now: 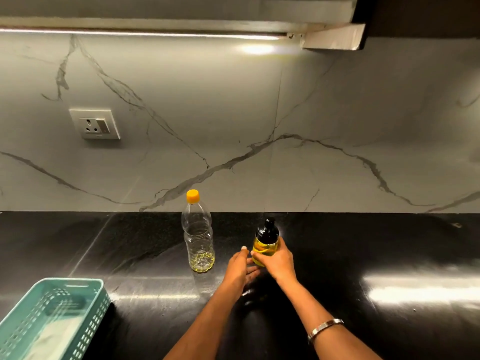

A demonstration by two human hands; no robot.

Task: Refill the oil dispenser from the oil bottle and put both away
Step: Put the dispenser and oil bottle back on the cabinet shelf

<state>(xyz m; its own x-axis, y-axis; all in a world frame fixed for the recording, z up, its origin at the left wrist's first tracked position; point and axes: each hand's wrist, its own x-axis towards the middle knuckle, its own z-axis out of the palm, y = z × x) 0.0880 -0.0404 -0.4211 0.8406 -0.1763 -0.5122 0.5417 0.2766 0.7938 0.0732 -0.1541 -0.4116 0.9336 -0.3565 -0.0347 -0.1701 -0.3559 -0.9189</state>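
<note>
- The right hand (278, 262) has its fingers (259, 255) curled round the lower body of the oil dispenser (265, 245), with the thumb side towards the person; it has a firm wrap on the glass-like belly.
- The left hand (240, 266) is loose and flat beside the dispenser, fingers nearly straight and pointed at its base. It holds nothing, and I cannot tell whether the fingertips touch the dispenser.
- The dispenser stands upright on the black table (363, 242), or is just off it; the base is hidden behind the hand. It looks short and squat, clear with yellow oil filling most of what shows, topped by a dark domed cap with a small spout.
- I would judge it fairly heavy for its size, rigid, and breakable if knocked on that stone top. Any oil film would make it slippery, so a low, full-hand hold on the body seems wiser than the cap.
- Just to the left, near but apart, the oil bottle (198, 235) stands upright with its orange cap on. It is thin clear plastic with only a shallow layer of yellow oil at the bottom.
- That bottle should be light and easy to squash or tip over; the ribbed waist looks the best place to grasp.
- Far left at the table's edge sits a teal perforated basket (85, 302), perhaps where both belong.
</note>
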